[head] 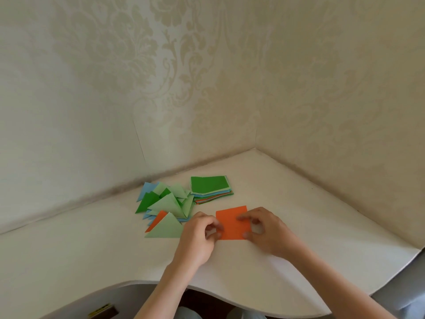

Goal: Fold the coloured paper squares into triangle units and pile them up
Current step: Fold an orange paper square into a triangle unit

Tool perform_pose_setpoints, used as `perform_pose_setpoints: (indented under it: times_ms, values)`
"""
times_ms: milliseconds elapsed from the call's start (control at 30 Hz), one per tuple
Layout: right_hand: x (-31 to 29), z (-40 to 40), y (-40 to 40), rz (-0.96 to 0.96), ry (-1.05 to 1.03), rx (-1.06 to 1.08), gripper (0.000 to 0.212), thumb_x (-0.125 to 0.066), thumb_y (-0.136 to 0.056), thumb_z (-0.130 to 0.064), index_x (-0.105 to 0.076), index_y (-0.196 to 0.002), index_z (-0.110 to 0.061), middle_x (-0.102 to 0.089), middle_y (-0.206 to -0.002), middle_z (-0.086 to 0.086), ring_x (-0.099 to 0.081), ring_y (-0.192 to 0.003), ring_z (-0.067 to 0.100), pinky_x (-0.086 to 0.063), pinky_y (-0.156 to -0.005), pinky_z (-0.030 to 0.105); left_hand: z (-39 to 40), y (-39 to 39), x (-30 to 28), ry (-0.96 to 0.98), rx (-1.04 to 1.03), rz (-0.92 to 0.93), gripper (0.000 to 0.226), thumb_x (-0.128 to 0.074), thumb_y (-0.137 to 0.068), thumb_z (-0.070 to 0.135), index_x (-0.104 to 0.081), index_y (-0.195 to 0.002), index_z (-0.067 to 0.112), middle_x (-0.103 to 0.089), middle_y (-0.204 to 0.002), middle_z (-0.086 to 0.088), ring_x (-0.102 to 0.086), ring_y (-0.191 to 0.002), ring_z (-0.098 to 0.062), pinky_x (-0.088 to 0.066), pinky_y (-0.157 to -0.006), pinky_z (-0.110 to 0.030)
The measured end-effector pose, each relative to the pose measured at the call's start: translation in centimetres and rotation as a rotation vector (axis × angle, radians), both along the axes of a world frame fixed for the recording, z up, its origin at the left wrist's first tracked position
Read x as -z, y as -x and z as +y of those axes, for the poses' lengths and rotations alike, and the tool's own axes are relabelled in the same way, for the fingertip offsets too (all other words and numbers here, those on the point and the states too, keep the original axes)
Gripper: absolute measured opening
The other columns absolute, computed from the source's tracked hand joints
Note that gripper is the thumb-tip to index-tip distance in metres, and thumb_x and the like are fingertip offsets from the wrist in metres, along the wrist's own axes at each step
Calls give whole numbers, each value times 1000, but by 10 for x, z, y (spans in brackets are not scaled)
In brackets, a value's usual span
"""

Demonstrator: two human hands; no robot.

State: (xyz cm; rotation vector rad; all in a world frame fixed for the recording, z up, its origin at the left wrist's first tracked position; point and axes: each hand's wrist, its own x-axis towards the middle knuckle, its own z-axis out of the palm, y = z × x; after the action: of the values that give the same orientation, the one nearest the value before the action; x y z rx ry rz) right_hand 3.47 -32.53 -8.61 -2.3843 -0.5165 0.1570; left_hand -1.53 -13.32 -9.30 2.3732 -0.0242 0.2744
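Lower left corner of the frame: small dark object with yellow marking (103, 311), below the worktop edge, too unclear to identify.

Left of centre, on the white worktop (69, 249): loose pile of folded triangles (164, 203), mostly light green and dark green, some blue at the back and underneath. At the near side of this pile, one light green triangle (166, 227) lying flat, with an orange triangle (158, 221) partly hidden below it, only its left edge showing.

Centre, a little further back, near the wall: stack of unfolded paper squares (210, 187), dark green sheet on top, edges of blue, orange and green sheets visible in the side of the stack. Just beside the pile of triangles, not touching it as far as visible.

Lower centre: left hand (199, 236), fingers curled, pinching the left edge of the orange paper square (233, 223). Orange paper square lying flat on the worktop, in front of the stack, between both hands, not yet folded.

Right of centre: right hand (262, 231), fingertips pressing on the top of the orange paper square, thumb at its lower right corner, so gripping the right side of the sheet.

Upper part and right of the frame: cream wallpaper with floral pattern (207, 77), two walls meeting in a corner behind the worktop.
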Motion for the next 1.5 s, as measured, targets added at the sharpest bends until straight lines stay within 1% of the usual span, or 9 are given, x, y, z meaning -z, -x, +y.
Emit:
perform_pose_setpoints:
  times_ms: [100, 233, 500, 667, 867, 1000, 1133, 1300, 1500]
  values:
    - [-4, -4, 0, 54, 14, -20, 43, -71, -81, -14, -62, -121, -27, -52, -106, -13, -50, -99, 4, -32, -80, 0, -4, -1, -1, -125, -8, -37, 22, -64, -84, 2, -72, -83, 22, -52, -90, 4, -49, -78, -2, -35, -69, -5]
    - [-10, -4, 9, 118, -40, 73, 32, -60, -85, -15, -68, -113, -28, -64, -102, -7, -58, -88, 4, -40, -70, 3, -19, 3, 0, -283, -25, -108, 16, -55, -94, 22, -70, -100, 21, -53, -97, 3, -47, -94, -17, -40, -80, -25]
    - [-16, -1, 31, 93, -72, 91, 32, -60, -76, -10, -72, -100, -27, -67, -77, -16, -60, -72, -7, -44, -69, 4, -39, 25, 3, -460, -8, -128, 31, -49, -90, 52, -60, -106, 28, -56, -108, 10, -47, -103, -18, -36, -82, -31]
    - [-22, -5, 32, -58, 53, 70, 23, -72, -76, -32, -66, -98, -34, -62, -75, -14, -52, -65, -2, -38, -58, 11, -31, 28, 0, -389, -10, -158, 15, -48, -94, 32, -60, -99, 24, -63, -105, 10, -48, -105, -16, -34, -82, -30]
    - [-15, 2, 23, -116, 149, 69, 21, -68, -81, -47, -71, -98, -35, -46, -90, -10, -49, -85, 10, -35, -69, 22, -11, 28, 3, -338, -55, -189, 12, -67, -83, 17, -71, -93, 22, -62, -97, 11, -49, -95, -19, -40, -80, -29]
    - [-4, 4, 21, -117, 131, 81, 18, -65, -84, -47, -71, -93, -33, -45, -85, -12, -49, -83, 9, -35, -67, 20, -5, 26, 8, -293, -139, -131, 13, -63, -87, 34, -69, -95, 25, -55, -97, 9, -43, -98, -15, -37, -88, -26]
    - [0, 10, 18, -144, 125, 118, 22, -65, -81, -51, -69, -84, -30, -48, -85, -10, -53, -83, 12, -42, -75, 26, -12, 24, 11, -299, -193, -151, 23, -62, -87, 41, -66, -91, 19, -55, -91, 3, -46, -94, -20, -41, -83, -31]
    - [3, 19, 14, -167, 205, 111, 32, -62, -78, -61, -51, -72, -32, -48, -87, -10, -52, -81, 13, -40, -76, 27, -19, 19, 13, -386, -252, -142, 34, -55, -88, 51, -64, -94, 19, -56, -92, 1, -47, -94, -22, -39, -79, -32]
    - [3, 16, 7, -107, 159, 131, 37, -70, -68, -62, -54, -78, -31, -49, -83, -12, -51, -77, 9, -38, -68, 24, -14, 16, 12, -279, -224, -137, 25, -59, -88, 43, -53, -99, 22, -54, -93, 5, -46, -91, -18, -40, -76, -28]
